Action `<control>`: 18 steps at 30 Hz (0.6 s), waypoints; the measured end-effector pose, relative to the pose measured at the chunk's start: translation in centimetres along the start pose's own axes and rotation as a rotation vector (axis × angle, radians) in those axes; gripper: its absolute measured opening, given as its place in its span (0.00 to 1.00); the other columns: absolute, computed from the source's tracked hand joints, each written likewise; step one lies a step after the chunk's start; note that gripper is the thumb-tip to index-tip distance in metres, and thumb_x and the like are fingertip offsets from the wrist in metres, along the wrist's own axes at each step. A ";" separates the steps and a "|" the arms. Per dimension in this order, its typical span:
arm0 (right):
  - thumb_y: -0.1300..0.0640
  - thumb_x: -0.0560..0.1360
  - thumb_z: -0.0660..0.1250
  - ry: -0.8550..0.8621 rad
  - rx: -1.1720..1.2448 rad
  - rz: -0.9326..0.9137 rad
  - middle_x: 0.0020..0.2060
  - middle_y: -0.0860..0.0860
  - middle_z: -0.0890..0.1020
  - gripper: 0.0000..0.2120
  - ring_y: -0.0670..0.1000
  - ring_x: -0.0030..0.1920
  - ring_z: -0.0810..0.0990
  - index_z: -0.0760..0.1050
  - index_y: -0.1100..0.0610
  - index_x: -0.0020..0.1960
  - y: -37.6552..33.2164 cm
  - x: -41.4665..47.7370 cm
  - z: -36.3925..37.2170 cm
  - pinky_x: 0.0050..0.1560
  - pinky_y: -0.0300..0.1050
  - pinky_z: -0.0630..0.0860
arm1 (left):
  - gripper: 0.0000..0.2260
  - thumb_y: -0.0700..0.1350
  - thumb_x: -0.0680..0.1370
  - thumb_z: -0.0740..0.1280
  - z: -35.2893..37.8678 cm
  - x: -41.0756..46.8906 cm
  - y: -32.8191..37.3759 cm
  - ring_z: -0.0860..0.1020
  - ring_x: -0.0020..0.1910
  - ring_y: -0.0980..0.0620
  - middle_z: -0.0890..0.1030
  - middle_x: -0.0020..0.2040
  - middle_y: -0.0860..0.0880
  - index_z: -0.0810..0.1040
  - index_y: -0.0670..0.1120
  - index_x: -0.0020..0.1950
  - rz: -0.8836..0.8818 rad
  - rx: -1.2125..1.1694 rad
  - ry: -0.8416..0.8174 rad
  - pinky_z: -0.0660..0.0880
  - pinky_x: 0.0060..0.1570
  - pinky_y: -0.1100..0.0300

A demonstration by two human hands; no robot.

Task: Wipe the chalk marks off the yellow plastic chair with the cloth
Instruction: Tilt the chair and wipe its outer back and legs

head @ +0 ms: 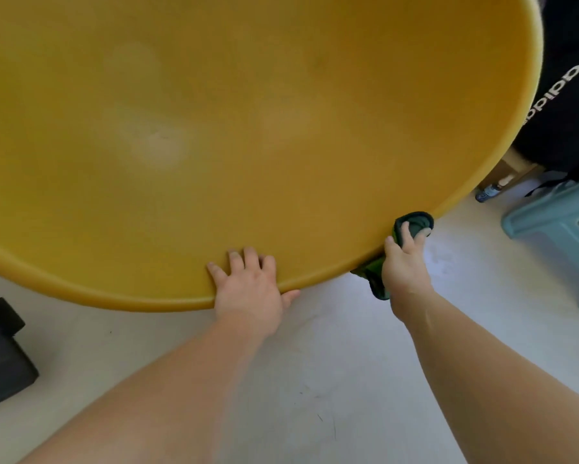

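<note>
The yellow plastic chair (248,128) fills most of the view, its curved seat surface facing me. Faint pale smudges show on it around the left middle. My left hand (248,289) lies flat on the chair's near rim, fingers straight on top and thumb under the edge. My right hand (405,262) grips a dark green cloth (415,222) and presses it against the rim to the right. Part of the cloth hangs below that hand.
A pale floor (331,363) lies under the chair. A black object (0,353) sits at the left edge. At the right stand a light blue plastic stool (559,222) and a black bag (569,105) with white lettering.
</note>
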State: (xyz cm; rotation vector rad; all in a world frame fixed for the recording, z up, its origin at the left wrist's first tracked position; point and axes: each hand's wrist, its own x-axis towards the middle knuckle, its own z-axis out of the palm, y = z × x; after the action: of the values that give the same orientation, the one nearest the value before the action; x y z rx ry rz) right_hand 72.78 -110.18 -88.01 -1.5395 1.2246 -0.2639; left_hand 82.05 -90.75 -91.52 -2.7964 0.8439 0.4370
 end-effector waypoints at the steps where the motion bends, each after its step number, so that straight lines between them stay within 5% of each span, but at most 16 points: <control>1: 0.51 0.87 0.51 0.002 0.000 0.030 0.82 0.40 0.46 0.25 0.53 0.78 0.62 0.52 0.42 0.82 -0.3 -1.4 0.5 0.57 0.45 0.67 | 0.36 0.72 0.77 0.50 -0.3 0.1 -0.1 0.58 0.75 0.36 0.61 0.75 0.40 0.61 0.47 0.74 0.008 -0.021 -0.033 0.56 0.69 0.29; 3: 0.51 0.86 0.51 0.001 0.041 0.093 0.73 0.47 0.68 0.21 0.52 0.60 0.75 0.63 0.36 0.77 -1.1 -4.3 1.3 0.45 0.47 0.73 | 0.37 0.71 0.78 0.49 -1.3 0.4 -0.6 0.52 0.77 0.36 0.55 0.79 0.40 0.57 0.46 0.77 0.032 -0.070 -0.122 0.51 0.70 0.28; 5: 0.50 0.85 0.52 0.030 0.086 0.109 0.61 0.48 0.76 0.18 0.52 0.52 0.78 0.71 0.33 0.70 -1.3 -6.3 2.2 0.48 0.49 0.76 | 0.37 0.70 0.79 0.49 -2.0 0.6 -1.3 0.47 0.79 0.36 0.50 0.81 0.41 0.54 0.45 0.78 0.069 -0.091 -0.213 0.48 0.71 0.28; 9: 0.44 0.83 0.54 0.069 0.223 0.116 0.69 0.47 0.75 0.19 0.57 0.67 0.77 0.69 0.35 0.73 -3.2 -5.1 3.7 0.60 0.55 0.78 | 0.38 0.69 0.79 0.47 -2.4 0.8 -1.5 0.44 0.79 0.37 0.47 0.81 0.42 0.51 0.43 0.79 0.097 -0.064 -0.197 0.47 0.71 0.28; 13: 0.45 0.85 0.52 0.010 0.178 -0.013 0.74 0.39 0.68 0.20 0.49 0.72 0.72 0.64 0.35 0.76 -5.0 -1.4 5.0 0.58 0.37 0.79 | 0.37 0.68 0.79 0.52 -2.1 0.4 -1.9 0.46 0.80 0.40 0.51 0.81 0.43 0.55 0.44 0.79 0.088 -0.095 -0.181 0.47 0.72 0.30; 16: 0.40 0.82 0.52 -0.091 0.006 -0.094 0.78 0.38 0.63 0.25 0.51 0.77 0.66 0.59 0.35 0.79 -5.3 1.4 6.4 0.75 0.56 0.68 | 0.32 0.65 0.72 0.68 -2.6 -1.4 -3.6 0.63 0.75 0.39 0.70 0.73 0.42 0.75 0.45 0.69 0.090 -0.109 -0.088 0.60 0.68 0.29; 18: 0.46 0.85 0.52 -0.195 -0.131 -0.182 0.81 0.43 0.58 0.25 0.48 0.82 0.54 0.55 0.43 0.82 -5.6 3.1 7.9 0.79 0.57 0.59 | 0.30 0.63 0.68 0.72 -2.5 -2.8 -4.9 0.68 0.71 0.37 0.75 0.67 0.41 0.79 0.45 0.62 0.038 -0.088 -0.008 0.62 0.66 0.29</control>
State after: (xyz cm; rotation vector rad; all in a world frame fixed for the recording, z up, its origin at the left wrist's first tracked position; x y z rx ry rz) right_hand 82.87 -108.70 -87.67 -1.7498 0.9658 -0.1494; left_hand 83.11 -85.94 -87.82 -2.8601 0.8985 0.5026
